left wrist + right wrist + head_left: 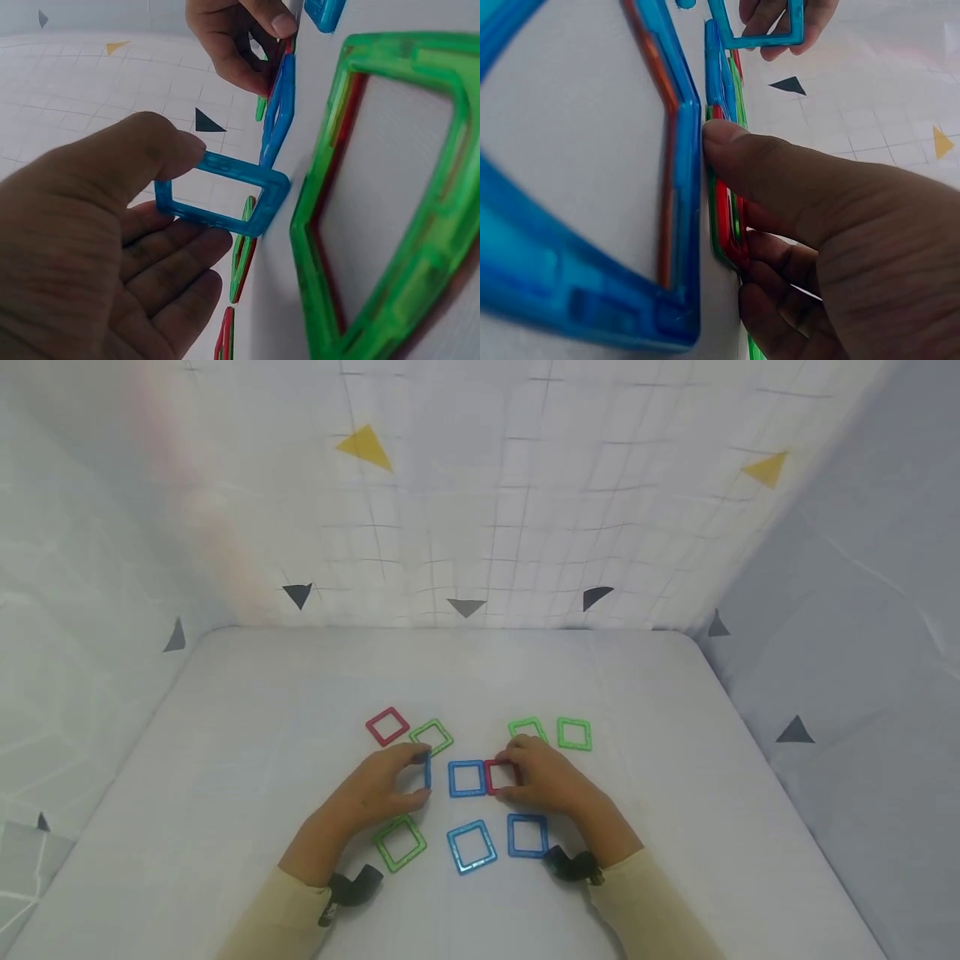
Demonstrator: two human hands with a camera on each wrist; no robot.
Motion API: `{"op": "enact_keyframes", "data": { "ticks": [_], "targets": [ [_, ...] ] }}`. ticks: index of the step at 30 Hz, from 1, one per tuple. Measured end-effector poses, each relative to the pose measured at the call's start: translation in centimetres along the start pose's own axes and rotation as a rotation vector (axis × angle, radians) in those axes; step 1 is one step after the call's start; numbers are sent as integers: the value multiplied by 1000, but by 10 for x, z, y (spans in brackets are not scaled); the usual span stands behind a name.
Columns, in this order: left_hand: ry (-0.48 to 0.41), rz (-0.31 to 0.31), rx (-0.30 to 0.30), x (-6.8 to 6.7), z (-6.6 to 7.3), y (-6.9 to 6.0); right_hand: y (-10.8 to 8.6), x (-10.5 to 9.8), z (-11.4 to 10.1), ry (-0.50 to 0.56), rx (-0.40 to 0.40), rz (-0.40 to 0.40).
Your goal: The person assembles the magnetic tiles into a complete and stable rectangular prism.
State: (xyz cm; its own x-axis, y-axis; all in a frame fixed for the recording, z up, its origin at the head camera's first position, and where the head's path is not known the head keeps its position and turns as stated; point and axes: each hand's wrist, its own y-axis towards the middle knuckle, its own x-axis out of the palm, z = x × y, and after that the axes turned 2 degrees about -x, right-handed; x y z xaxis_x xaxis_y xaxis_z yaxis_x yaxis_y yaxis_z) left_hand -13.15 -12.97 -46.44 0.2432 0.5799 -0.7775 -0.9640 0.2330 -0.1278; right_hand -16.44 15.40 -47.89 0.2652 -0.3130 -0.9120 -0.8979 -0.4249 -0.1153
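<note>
both hands on frames, eight more close around

the left hand [375, 789] pinches an upright blue frame [428, 770] between thumb and fingers; whether its lower edge touches the table [247, 718] i cannot tell. the right hand [551, 777] grips a flat red frame [488, 778] by its near and far edges, its side against the middle blue frame [452, 779], just right of the upright one.

beyond the left hand lie a far red frame [378, 717] and, just beside it, a far green frame [446, 731]. past the right hand are a half-covered green frame [522, 722] and an outer green frame [573, 721]. on the near side, a near green frame [410, 857] sits by the left wrist, then a tilted blue frame [478, 865] and a near blue frame [528, 817], whose corner meets the black right wrist camera [572, 864] in the head view.

the right hand hides part of the red frame and of the half-covered green one. both sleeves [652, 893] run off the bottom edge. in the left wrist view, the near green frame is cut off and shows red along its inside; one layer or two is hard to say.
</note>
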Motion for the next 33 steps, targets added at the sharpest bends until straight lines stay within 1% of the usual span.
{"op": "enact_keyframes", "data": {
  "ticks": [3, 6, 9, 14, 19, 26, 33],
  "targets": [
    [-15, -1, -7, 1, -3, -2, 2, 2, -2, 3, 2, -2],
    [-12, -4, -18, 3, -1, -2, 1, 1, -2, 18, 9, 4],
    [-16, -1, -27, 3, 1, -3, 0, 0, -3, 28, -4, 7],
    [-40, -6, -7, 4, 2, -5, -2, -1, -6, 7, 11, 5],
    [-50, 9, 16, 6, 2, -6, -2, -1, -7, -14, 2, 14],
    [-44, 29, 11, 8, 1, -5, -1, 1, -8, -24, -15, 27],
    [-60, 12, 30, 11, -2, -2, 0, 4, -5, -38, -39, 27]
  ]
}}
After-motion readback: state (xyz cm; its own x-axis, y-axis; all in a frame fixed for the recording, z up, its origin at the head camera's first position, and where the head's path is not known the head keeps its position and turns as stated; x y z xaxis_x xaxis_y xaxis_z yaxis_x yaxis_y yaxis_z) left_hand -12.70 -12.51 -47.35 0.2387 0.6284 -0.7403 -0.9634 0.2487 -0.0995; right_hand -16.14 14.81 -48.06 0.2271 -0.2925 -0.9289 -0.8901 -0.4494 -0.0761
